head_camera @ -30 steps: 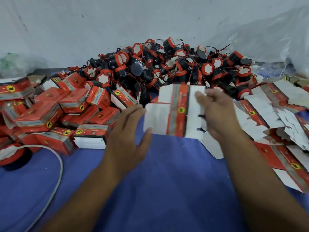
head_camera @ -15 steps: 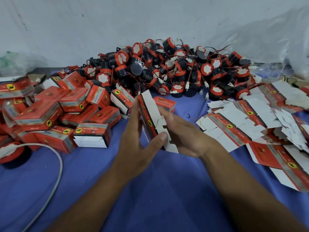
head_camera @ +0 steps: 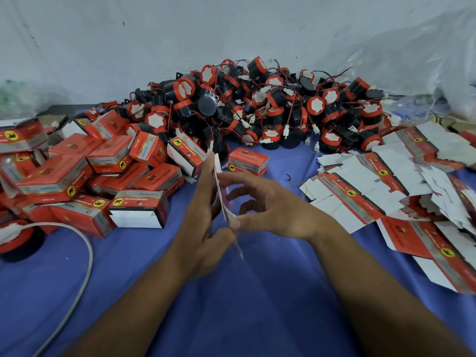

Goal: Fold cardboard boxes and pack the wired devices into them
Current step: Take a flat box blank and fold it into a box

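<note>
my left grip [head_camera: 203,222] and right grip [head_camera: 278,210] both pinch one flat cardboard box [head_camera: 218,163], held edge-on above the blue table [head_camera: 257,305].

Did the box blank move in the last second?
Yes. The blank, held by left hand and right hand, dropped toward the person and turned edge-on; it hid the lone box before, now sits left of it.
</note>
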